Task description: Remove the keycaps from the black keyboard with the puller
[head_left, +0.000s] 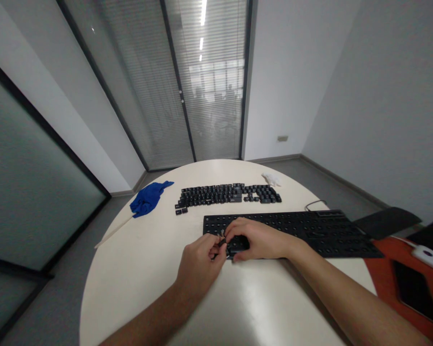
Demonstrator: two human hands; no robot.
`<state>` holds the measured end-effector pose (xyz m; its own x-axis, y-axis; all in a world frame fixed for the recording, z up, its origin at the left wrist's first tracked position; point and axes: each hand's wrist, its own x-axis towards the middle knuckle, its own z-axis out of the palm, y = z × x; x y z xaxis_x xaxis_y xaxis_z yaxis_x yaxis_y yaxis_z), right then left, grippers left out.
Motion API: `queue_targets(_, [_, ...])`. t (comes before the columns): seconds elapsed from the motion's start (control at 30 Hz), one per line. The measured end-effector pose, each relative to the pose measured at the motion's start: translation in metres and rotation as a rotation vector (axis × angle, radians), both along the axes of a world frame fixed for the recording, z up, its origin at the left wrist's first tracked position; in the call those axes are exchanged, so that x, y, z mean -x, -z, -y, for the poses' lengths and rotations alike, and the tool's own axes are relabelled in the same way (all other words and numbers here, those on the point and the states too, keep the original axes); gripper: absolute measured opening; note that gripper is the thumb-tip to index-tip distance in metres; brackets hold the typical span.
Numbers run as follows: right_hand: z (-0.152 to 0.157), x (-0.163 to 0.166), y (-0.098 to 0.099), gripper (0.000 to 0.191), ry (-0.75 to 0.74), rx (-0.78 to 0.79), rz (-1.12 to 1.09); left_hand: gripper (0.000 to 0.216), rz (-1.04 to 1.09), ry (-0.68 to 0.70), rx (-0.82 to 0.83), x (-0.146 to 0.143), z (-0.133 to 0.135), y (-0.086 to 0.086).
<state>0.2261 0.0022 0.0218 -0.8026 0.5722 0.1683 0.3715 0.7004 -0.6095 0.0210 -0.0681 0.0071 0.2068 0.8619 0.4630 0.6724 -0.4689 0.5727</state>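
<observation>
A black keyboard base (pixel 285 223), stripped of most keycaps, lies across the right half of the round table. My left hand (pixel 201 257) is at its front left corner, thumb and fingers pinched together around a small dark piece that I cannot make out. Over the same corner, my right hand (pixel 261 239) arches with curled fingers. Its forefinger meets the left fingertips, while its thumb rests near the keyboard's front edge. What the right fingertips grip is largely hidden. Behind the base, loose black keycaps (pixel 209 194) are laid out in rows like a keyboard.
On the cream table (pixel 147 283), a blue cloth (pixel 148 198) lies left beside a thin pale stick (pixel 113 231). A crumpled white tissue (pixel 272 179) sits at the back. To the right, an orange surface (pixel 386 276) bears a dark phone (pixel 414 290) and a white power strip (pixel 431 257).
</observation>
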Motion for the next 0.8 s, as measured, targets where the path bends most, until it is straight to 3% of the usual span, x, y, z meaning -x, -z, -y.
queue_targets(0.2, [0.0, 0.001, 0.001, 0.034, 0.004, -0.017, 0.017, 0.011, -0.063, 0.013, -0.069, -0.002, 0.001, 0.0])
queue_targets(0.43, [0.003, 0.006, 0.003, 0.034, 0.031, -0.065, 0.032, 0.016, 0.235, -0.042, 0.298, 0.008, -0.013, 0.007])
queue_targets(0.8, [0.009, 0.015, 0.004, 0.022, 0.084, -0.124, 0.012, 0.019, 0.508, 0.092, 0.49, 0.014, -0.022, 0.01])
